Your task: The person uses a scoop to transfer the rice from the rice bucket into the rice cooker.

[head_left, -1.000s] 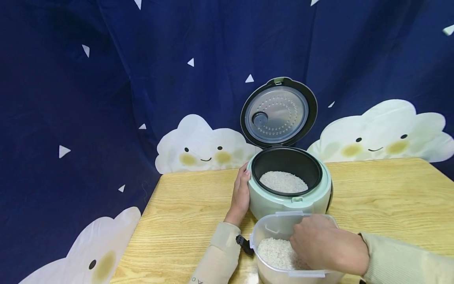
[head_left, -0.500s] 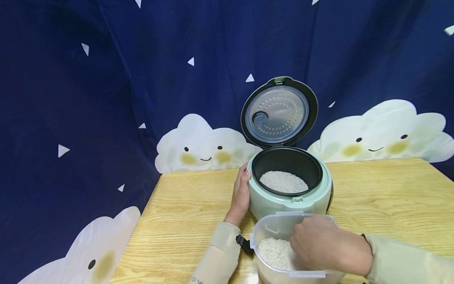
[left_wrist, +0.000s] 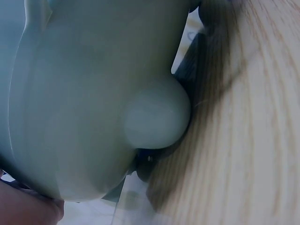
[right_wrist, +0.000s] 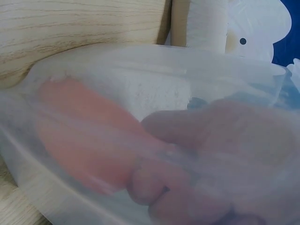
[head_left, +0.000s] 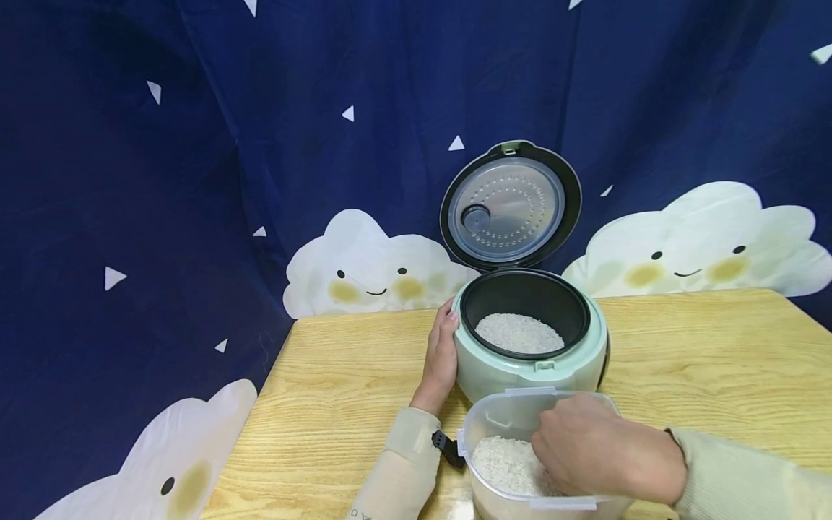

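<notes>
My left hand (head_left: 442, 357) rests against the left side of a mint-green rice cooker (head_left: 503, 375), its fingers along the body. White rice (head_left: 520, 332) lies in the cooker's black inner pot. In front of it stands a clear plastic container (head_left: 484, 415) with more rice (head_left: 503, 462) inside. My right hand (head_left: 588, 448) reaches down into this container, fingers curled. Through the cloudy wall, the right wrist view shows these fingers gripping an orange-pink scoop (right_wrist: 84, 136). In the head view the hand hides that scoop.
The cooker's lid (head_left: 507, 209) stands raised behind the pot. A wooden table (head_left: 351, 375) carries everything, and a dark blue curtain (head_left: 364, 166) with cloud prints hangs behind. The container sits close against the cooker's front, beside my left wrist strap (head_left: 447, 444).
My right wrist and cuff have shifted slightly to the right, with the hand still down in the container. The left hand and the cooker have not moved.
</notes>
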Motion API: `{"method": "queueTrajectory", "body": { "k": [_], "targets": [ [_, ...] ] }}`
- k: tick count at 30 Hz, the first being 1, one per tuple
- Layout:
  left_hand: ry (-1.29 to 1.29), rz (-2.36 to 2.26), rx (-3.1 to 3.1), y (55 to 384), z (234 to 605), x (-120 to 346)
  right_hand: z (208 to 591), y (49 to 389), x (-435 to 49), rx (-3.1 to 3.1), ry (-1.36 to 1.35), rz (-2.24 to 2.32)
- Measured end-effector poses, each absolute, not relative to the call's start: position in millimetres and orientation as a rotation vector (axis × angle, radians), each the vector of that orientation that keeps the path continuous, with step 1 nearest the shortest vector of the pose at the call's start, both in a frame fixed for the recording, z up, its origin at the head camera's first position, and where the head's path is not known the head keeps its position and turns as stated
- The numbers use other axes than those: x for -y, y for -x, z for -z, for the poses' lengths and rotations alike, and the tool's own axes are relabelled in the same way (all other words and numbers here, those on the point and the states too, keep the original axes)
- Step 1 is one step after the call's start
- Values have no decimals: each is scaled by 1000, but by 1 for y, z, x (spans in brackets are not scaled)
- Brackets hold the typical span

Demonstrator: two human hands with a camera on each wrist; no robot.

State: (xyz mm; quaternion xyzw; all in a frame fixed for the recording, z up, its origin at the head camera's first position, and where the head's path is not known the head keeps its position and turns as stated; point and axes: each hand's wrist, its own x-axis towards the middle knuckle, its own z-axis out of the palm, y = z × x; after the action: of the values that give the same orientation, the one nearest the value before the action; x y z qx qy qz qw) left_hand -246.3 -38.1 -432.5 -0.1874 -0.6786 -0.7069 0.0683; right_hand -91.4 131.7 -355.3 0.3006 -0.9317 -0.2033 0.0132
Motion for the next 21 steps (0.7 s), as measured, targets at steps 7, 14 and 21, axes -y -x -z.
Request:
{"method": "queueTrajectory", "body": {
  "k": [7,14,21],
  "targets": [
    [560,2126,2048,247,433,38,353,93,-135,2947,-972,472],
    [549,2125,2054,246,433,39,354,92,-138,2914,-997,389],
    [564,2123,2044,247,433,38,355,91,-142,2877,-1040,249]
  ]
}}
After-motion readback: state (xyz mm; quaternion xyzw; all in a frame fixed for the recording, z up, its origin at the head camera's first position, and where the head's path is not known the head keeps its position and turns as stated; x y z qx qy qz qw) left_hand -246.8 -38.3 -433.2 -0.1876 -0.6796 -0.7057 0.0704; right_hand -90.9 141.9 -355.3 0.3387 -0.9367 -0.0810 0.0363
